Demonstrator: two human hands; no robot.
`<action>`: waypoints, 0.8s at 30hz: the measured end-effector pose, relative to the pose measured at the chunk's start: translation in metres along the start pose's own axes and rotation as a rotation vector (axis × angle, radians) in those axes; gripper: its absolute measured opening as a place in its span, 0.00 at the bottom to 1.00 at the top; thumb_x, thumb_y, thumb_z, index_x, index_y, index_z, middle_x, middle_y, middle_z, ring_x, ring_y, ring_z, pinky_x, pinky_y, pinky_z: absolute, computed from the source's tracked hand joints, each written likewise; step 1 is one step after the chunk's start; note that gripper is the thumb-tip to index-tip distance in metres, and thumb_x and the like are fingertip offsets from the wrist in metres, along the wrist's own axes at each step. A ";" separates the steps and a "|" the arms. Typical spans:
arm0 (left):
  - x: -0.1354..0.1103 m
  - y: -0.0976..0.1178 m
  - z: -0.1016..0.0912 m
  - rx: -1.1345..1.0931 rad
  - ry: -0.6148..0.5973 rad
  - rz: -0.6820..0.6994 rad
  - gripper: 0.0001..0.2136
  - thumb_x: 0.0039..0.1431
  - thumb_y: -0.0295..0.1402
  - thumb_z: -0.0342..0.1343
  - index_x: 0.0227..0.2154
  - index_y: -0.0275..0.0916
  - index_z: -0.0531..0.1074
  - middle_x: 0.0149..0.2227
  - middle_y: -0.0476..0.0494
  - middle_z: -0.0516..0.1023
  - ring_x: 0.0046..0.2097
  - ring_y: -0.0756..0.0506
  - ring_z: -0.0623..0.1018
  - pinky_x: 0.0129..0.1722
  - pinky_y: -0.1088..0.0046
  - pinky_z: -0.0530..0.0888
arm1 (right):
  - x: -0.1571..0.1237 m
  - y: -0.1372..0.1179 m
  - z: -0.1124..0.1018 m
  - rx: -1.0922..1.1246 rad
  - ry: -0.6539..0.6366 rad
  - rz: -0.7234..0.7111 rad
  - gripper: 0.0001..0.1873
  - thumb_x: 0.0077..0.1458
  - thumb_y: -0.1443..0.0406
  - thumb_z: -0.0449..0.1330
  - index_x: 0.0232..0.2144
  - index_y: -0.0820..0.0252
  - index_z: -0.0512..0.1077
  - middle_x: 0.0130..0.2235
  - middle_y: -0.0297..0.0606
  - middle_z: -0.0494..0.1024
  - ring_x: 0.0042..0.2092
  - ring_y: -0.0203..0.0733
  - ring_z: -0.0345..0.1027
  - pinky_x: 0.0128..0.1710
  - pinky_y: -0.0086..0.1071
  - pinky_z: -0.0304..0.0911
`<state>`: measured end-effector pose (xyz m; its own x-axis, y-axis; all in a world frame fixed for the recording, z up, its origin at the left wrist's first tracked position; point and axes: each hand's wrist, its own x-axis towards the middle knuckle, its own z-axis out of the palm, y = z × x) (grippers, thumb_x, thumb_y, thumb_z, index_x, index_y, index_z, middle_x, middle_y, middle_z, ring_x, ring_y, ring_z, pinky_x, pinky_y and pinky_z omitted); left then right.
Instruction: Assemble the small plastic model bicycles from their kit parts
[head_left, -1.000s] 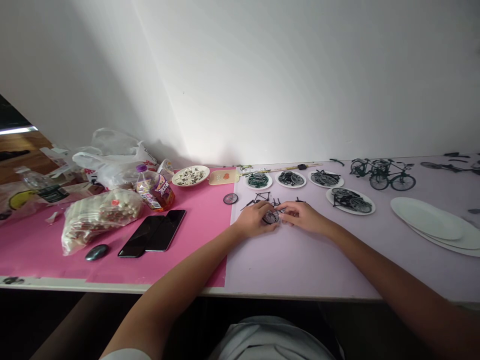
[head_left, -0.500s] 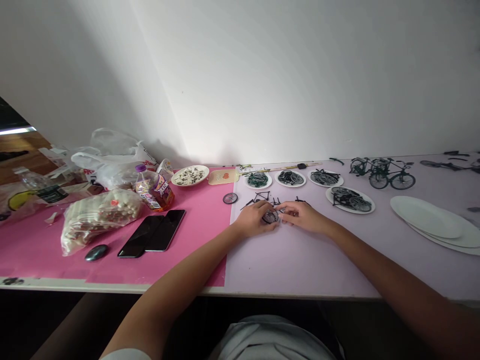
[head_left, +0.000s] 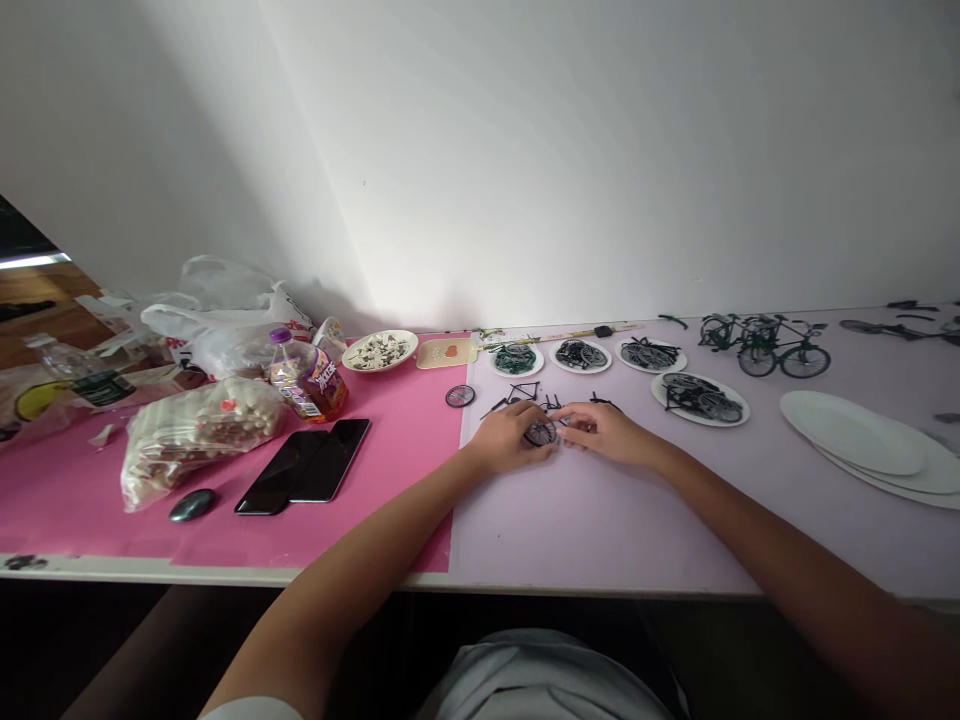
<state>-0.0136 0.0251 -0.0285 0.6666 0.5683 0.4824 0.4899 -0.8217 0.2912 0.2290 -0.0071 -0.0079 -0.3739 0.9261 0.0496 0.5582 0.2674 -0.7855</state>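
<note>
My left hand (head_left: 510, 438) is closed around a small black toy bicycle wheel (head_left: 540, 431), whose spokes show between thumb and fingers. Close beside it, my right hand (head_left: 604, 432) has thumb and index finger pinched at the wheel's right side; whatever lies between those fingertips is too small to make out. Just beyond the hands lie a small black bicycle frame (head_left: 523, 392) and other thin black parts, partly covered by my fingers. Another loose wheel (head_left: 460, 396) rests to the left, on the seam of the pink and lilac covers.
Plates of bicycle parts (head_left: 701, 400) line the back, near assembled toy bicycles (head_left: 784, 345). Bare white plates (head_left: 855, 432) lie at right. Leftward are two phones (head_left: 330, 460), a drink bottle (head_left: 307, 375), a bag of white sticks (head_left: 199, 430) and a dark oval object (head_left: 193, 505).
</note>
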 end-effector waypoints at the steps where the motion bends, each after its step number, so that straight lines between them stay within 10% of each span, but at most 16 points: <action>1: 0.000 0.000 0.000 0.001 0.000 0.000 0.18 0.59 0.45 0.62 0.48 0.43 0.72 0.49 0.40 0.80 0.49 0.40 0.81 0.46 0.65 0.78 | 0.000 0.000 0.000 0.000 0.002 0.004 0.26 0.62 0.50 0.61 0.58 0.52 0.76 0.48 0.43 0.83 0.46 0.49 0.77 0.45 0.39 0.71; 24: 0.001 -0.003 0.002 -0.006 -0.011 0.011 0.16 0.60 0.45 0.61 0.46 0.43 0.73 0.48 0.39 0.80 0.49 0.40 0.80 0.47 0.64 0.78 | -0.001 -0.004 -0.001 -0.029 -0.007 -0.006 0.25 0.63 0.52 0.61 0.57 0.54 0.76 0.47 0.43 0.84 0.45 0.49 0.78 0.47 0.40 0.72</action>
<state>-0.0135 0.0283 -0.0310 0.6776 0.5600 0.4767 0.4793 -0.8279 0.2913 0.2272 -0.0087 -0.0041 -0.3827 0.9225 0.0495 0.5771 0.2806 -0.7669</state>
